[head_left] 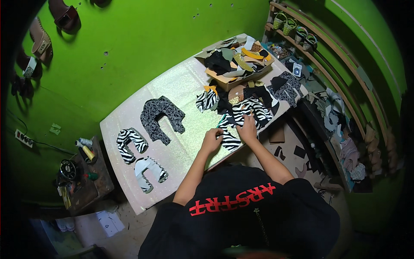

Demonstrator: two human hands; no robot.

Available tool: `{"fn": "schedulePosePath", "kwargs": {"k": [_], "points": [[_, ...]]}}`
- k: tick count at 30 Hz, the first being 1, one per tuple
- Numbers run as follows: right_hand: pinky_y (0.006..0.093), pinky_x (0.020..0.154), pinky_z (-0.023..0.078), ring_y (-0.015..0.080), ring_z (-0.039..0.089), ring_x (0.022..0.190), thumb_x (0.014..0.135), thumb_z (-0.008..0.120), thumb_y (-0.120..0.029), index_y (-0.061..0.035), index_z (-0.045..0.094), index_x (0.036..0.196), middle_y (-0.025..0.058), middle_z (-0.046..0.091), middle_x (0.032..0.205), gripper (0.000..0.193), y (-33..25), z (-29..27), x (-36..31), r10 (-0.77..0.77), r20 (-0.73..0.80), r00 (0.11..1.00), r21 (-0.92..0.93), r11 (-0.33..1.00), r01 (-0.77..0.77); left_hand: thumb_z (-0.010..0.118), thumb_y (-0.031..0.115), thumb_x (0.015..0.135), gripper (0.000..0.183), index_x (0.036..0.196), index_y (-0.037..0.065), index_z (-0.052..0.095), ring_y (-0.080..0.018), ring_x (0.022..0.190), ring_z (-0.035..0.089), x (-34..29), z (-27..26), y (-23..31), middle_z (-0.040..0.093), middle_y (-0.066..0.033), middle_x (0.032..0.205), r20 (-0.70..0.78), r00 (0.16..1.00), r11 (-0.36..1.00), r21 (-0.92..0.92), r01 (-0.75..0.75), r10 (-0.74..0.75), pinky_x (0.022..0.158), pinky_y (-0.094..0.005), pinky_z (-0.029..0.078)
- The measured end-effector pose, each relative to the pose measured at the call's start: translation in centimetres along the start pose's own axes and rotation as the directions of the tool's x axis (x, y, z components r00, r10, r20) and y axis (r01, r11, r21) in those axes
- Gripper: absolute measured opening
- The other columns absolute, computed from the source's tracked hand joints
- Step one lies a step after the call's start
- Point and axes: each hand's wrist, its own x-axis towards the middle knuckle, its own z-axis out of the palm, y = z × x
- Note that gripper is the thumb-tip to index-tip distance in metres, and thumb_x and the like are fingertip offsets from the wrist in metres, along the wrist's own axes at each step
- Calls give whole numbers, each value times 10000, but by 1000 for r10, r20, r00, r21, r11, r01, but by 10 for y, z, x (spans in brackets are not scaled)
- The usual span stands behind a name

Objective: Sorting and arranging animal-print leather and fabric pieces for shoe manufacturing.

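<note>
A zebra-print fabric piece (231, 139) lies at the table's near edge between my two hands. My left hand (212, 140) has its fingers closed at the piece's left edge. On its right side, my right hand (247, 129) has bent fingers gripping the fabric where it meets a larger zebra-print scrap (258, 110). The fingertips are small and partly hidden. Just beyond my hands are black scraps (223, 102) and another zebra-print scrap (207, 100).
A cardboard box (241, 80) heaped with scraps stands at the table's far end. U-shaped cutouts, one dark patterned (151, 113) and one zebra-print (125, 149), lie to the left, beside a pale one (144, 170). A sewing machine table (97, 172) stands left; a wooden rack (327, 56) with sandals is right.
</note>
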Motion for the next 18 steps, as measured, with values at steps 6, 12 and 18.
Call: {"fn": "schedulePosePath", "kwargs": {"k": [6,12,18], "points": [[421,842,400,370,451,972,615,708,-95,-10,413,1128,216,431,1046,598,-2,-2,9,102,33,994,-153,984,-96,619,97,706,237,920,-4,611,-305,833,587,21,19,9,607,-174,904,-80,996,999,18,-26,28,772,-357,458],[410,773,443,385,522,891,643,677,-18,1,464,1023,218,508,970,436,14,-2,13,8,65,998,176,984,-19,627,97,746,267,983,-25,600,-254,843,614,35,29,2,618,-170,924,-52,998,997,-77,25,-29,737,-317,486],[386,657,421,340,522,736,750,597,-114,35,534,926,174,519,802,238,-6,-15,7,-316,41,948,448,854,266,580,188,845,213,955,7,562,-94,783,549,48,22,25,610,-59,863,111,948,848,-425,318,-300,660,-246,446]]}}
